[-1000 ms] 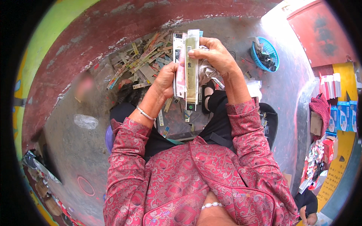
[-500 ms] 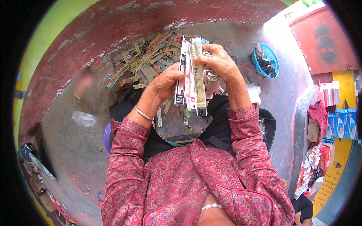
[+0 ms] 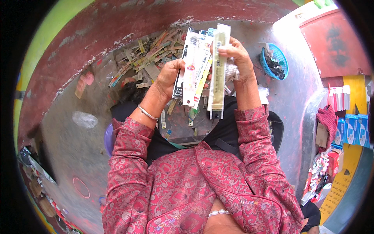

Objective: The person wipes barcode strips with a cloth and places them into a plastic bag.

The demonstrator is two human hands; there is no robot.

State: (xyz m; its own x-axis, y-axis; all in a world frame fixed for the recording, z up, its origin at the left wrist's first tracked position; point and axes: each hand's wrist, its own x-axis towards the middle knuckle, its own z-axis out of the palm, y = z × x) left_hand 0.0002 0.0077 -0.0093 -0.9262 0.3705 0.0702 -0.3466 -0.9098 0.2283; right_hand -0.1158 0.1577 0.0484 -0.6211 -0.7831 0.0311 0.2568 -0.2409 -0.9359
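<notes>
Your left hand [image 3: 169, 76] grips a fanned stack of long narrow blister packs [image 3: 193, 66], fingers wrapped round its edge. Just beside the stack, your right hand [image 3: 236, 58] pinches one more pack [image 3: 218, 72] upright. Beyond the stack, a heap of loose packs [image 3: 146, 58] litters the floor; right of it, a blue basket [image 3: 281, 58]

Left hand [image 3: 168, 76] grips a fan of long flat packets [image 3: 193, 66]. Right hand [image 3: 235, 54] pinches one pale packet [image 3: 218, 70] upright, just beside them. Heap of strips [image 3: 150, 54] on floor beyond. Blue basket [image 3: 283, 59] far right.
</notes>
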